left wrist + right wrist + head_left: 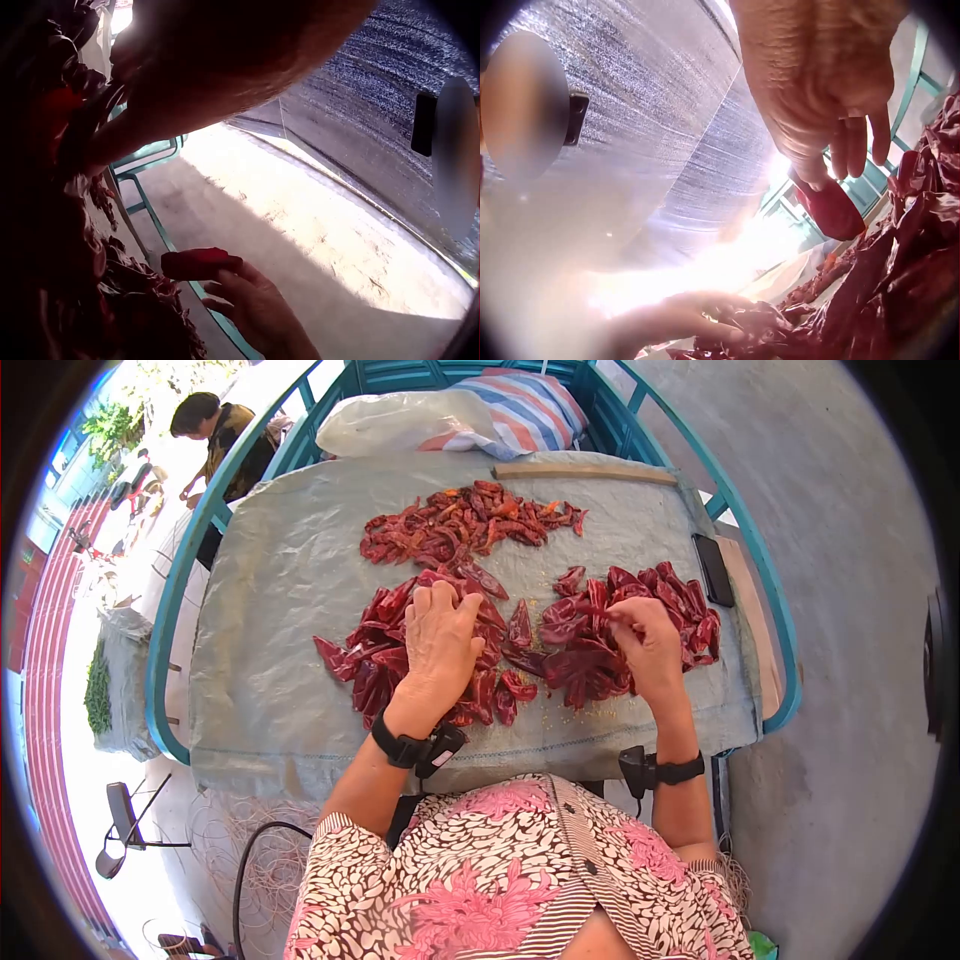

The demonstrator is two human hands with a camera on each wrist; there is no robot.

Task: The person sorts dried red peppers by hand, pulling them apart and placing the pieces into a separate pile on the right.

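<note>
My left hand [438, 640] rests on the left pile of dried red chili peppers [376, 670], its thumb spread from the fingers and its fingertips partly sunk among the pods. In the left wrist view this hand is dark, with the thumb against the peppers. Over the right pile of dried red chili peppers [690, 610], my right hand [648, 645] pinches one dried chili pepper [831, 211] between thumb and forefinger. The other fingers hang below the palm in the right wrist view. That chili is smooth, deep red and held above the pile.
A third heap of smaller, more orange-red chilies [470, 520] lies farther back on the grey sheet [270, 590]. Near the right edge is a black phone [713, 570]. A wooden strip [585, 473] and sacks [410, 422] lie behind, within the teal cart rails [775, 600]. Another person [235, 450] is at back left.
</note>
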